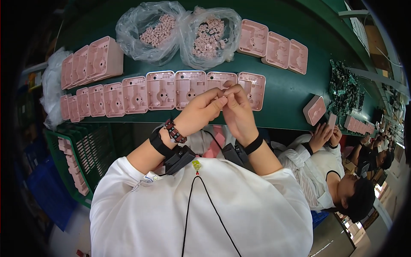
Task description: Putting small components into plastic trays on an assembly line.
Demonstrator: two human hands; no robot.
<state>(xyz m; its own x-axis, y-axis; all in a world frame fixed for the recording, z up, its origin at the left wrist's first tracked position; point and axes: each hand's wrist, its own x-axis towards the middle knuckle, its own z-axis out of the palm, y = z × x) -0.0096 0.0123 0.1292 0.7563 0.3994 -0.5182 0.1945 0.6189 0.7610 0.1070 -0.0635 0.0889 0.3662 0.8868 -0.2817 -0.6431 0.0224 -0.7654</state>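
Observation:
My left hand [200, 110] and my right hand [239, 113] meet above the table's near edge, fingertips pinched together. Whatever lies between the fingers is too small or too hidden to make out. Just beyond them runs a row of open pink plastic housings [161, 91], with moulded posts and a round hole inside. The fingers partly cover one housing [216, 79] and overlap the left edge of the row's rightmost housing [257, 92]. Past the row stand two clear plastic bags, one with small pink parts [158, 32], the other with pink clip-like pieces [209, 38].
More pink housings stand at the back left [100, 60] and back right [277, 49] of the green table [287, 98]. A green crate [92, 150] with pink pieces is at lower left. To the right, a co-worker's hands [323, 136] hold a pink piece near a dark heap [342, 90].

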